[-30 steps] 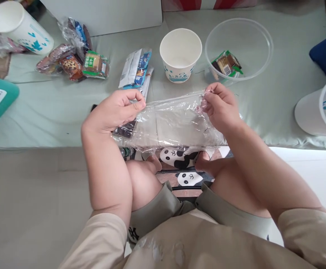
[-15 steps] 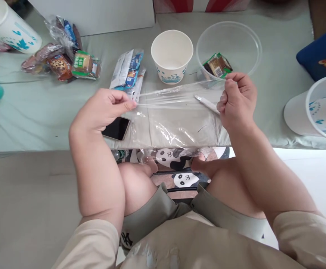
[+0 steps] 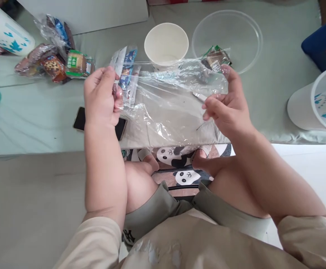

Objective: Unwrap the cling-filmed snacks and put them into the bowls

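Note:
A clear plastic bag (image 3: 163, 101) is stretched between my two hands above the table's front edge, its lower part hanging down in creases. My left hand (image 3: 102, 95) is closed on the bag's left side, thumb against fingers. At the other side, my right hand (image 3: 228, 104) grips the bag, index finger raised at the film's upper edge and thumb close to the other fingers. A slim white tool with a grey tip (image 3: 198, 96) shows beside the right fingertips; its kind is unclear. Behind the film stand a white paper cup (image 3: 167, 41) and a round clear plastic tub (image 3: 252, 52) with wrapped snacks (image 3: 217, 59).
Blue-white snack packets (image 3: 129, 71) lie behind my left hand, a phone (image 3: 79, 118) partly under it. Wrapped snacks (image 3: 53, 67) and a paper cup (image 3: 10, 33) are at left. A white container (image 3: 301, 108) and a dark blue object (image 3: 323, 48) are at right.
My left hand has moved left and up and turned upright. The right hand's index finger has lifted away from its thumb. The bag, earlier bunched in a narrow band, is spread wider.

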`<act>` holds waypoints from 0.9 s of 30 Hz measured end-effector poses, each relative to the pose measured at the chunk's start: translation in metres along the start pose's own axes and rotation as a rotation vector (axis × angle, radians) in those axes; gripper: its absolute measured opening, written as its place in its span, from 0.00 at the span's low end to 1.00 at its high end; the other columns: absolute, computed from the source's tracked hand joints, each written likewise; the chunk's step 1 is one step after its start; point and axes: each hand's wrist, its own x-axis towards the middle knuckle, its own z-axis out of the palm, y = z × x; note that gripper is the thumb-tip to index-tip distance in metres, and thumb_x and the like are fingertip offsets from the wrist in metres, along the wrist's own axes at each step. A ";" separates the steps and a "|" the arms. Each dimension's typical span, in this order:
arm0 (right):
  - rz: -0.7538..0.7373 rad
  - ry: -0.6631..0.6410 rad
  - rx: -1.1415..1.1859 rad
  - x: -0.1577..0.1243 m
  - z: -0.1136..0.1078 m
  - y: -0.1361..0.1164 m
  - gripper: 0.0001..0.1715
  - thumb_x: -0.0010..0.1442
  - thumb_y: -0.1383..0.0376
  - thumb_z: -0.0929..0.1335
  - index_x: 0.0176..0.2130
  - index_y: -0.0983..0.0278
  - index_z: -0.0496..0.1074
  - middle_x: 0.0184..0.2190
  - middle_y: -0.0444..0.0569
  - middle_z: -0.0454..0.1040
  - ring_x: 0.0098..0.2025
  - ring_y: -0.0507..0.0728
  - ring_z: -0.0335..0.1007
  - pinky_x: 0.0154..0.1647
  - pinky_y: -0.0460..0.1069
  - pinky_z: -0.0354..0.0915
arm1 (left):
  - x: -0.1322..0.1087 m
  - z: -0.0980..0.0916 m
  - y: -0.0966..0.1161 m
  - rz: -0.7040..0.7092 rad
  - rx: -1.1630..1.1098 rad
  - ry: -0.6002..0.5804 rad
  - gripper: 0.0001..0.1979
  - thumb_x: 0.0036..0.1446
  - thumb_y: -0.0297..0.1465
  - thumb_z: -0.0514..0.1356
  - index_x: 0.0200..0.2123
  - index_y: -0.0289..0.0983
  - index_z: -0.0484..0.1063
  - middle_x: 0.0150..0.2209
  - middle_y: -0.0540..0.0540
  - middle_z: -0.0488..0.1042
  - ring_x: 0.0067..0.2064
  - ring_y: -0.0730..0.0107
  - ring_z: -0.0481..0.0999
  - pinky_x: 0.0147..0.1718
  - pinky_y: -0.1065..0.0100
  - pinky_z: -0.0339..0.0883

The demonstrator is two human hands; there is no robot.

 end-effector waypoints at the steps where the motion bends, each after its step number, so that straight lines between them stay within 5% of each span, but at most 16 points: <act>1: -0.016 0.007 -0.003 -0.002 -0.001 -0.001 0.48 0.50 0.54 0.82 0.62 0.46 0.61 0.24 0.35 0.74 0.26 0.54 0.72 0.22 0.49 0.67 | -0.001 -0.002 0.002 -0.007 0.007 0.011 0.18 0.73 0.30 0.53 0.27 0.39 0.63 0.13 0.60 0.56 0.12 0.83 0.46 0.15 0.68 0.30; 6: -0.059 0.055 0.024 0.003 -0.008 -0.002 0.40 0.53 0.53 0.80 0.59 0.43 0.64 0.26 0.36 0.73 0.24 0.53 0.70 0.20 0.48 0.64 | 0.001 -0.009 0.005 0.029 0.014 0.098 0.19 0.71 0.30 0.55 0.24 0.37 0.62 0.13 0.59 0.53 0.14 0.82 0.46 0.16 0.69 0.33; 9: -0.076 0.104 0.082 0.006 -0.012 -0.002 0.36 0.54 0.53 0.79 0.57 0.43 0.65 0.26 0.34 0.73 0.18 0.49 0.58 0.18 0.47 0.61 | 0.002 -0.007 0.008 -0.054 -0.130 0.127 0.21 0.72 0.35 0.53 0.24 0.37 0.61 0.15 0.59 0.51 0.15 0.83 0.45 0.17 0.72 0.35; 12: -0.076 0.134 0.122 0.007 -0.018 -0.005 0.31 0.56 0.53 0.78 0.54 0.41 0.66 0.29 0.34 0.74 0.16 0.46 0.49 0.18 0.48 0.61 | -0.002 -0.005 0.010 -0.249 -0.194 0.010 0.33 0.71 0.55 0.42 0.27 0.36 0.68 0.19 0.54 0.60 0.18 0.80 0.58 0.17 0.74 0.50; 14: -0.061 0.126 0.117 0.008 -0.024 -0.006 0.28 0.57 0.53 0.77 0.53 0.39 0.67 0.32 0.34 0.75 0.17 0.47 0.50 0.20 0.49 0.61 | -0.009 -0.006 0.008 -0.352 -0.123 -0.124 0.38 0.65 0.63 0.45 0.31 0.35 0.73 0.26 0.45 0.73 0.25 0.73 0.71 0.20 0.71 0.62; 16: -0.051 0.115 0.099 0.007 -0.028 -0.007 0.26 0.59 0.52 0.76 0.53 0.38 0.67 0.34 0.35 0.76 0.18 0.48 0.52 0.21 0.50 0.61 | -0.017 -0.010 0.004 -0.373 -0.021 -0.250 0.27 0.59 0.57 0.61 0.35 0.36 0.76 0.32 0.43 0.78 0.27 0.71 0.74 0.22 0.71 0.63; 18: -0.048 0.131 0.091 0.006 -0.031 -0.007 0.24 0.59 0.52 0.75 0.53 0.38 0.68 0.35 0.36 0.77 0.18 0.49 0.52 0.21 0.50 0.61 | -0.023 -0.015 0.000 -0.339 0.081 -0.346 0.16 0.50 0.40 0.74 0.35 0.36 0.77 0.29 0.47 0.76 0.23 0.78 0.67 0.19 0.75 0.55; 21: -0.048 0.168 0.100 0.006 -0.031 -0.007 0.25 0.57 0.53 0.76 0.52 0.39 0.68 0.34 0.36 0.76 0.18 0.49 0.49 0.22 0.50 0.60 | -0.025 -0.024 -0.005 -0.210 0.106 -0.383 0.11 0.44 0.28 0.75 0.28 0.36 0.76 0.24 0.52 0.69 0.19 0.84 0.56 0.17 0.75 0.46; 24: -0.072 0.202 0.142 0.008 -0.029 -0.004 0.26 0.55 0.54 0.76 0.51 0.40 0.68 0.32 0.35 0.74 0.18 0.48 0.45 0.22 0.49 0.57 | -0.020 -0.032 -0.009 -0.085 -0.031 -0.301 0.13 0.49 0.37 0.74 0.24 0.40 0.74 0.21 0.53 0.67 0.21 0.79 0.60 0.19 0.73 0.54; 27: -0.085 0.260 0.194 0.012 -0.030 -0.001 0.26 0.54 0.55 0.76 0.50 0.42 0.68 0.31 0.36 0.74 0.18 0.48 0.42 0.21 0.49 0.53 | -0.020 -0.033 -0.016 -0.156 -0.034 -0.372 0.21 0.55 0.53 0.67 0.28 0.40 0.77 0.25 0.47 0.75 0.29 0.68 0.74 0.28 0.68 0.68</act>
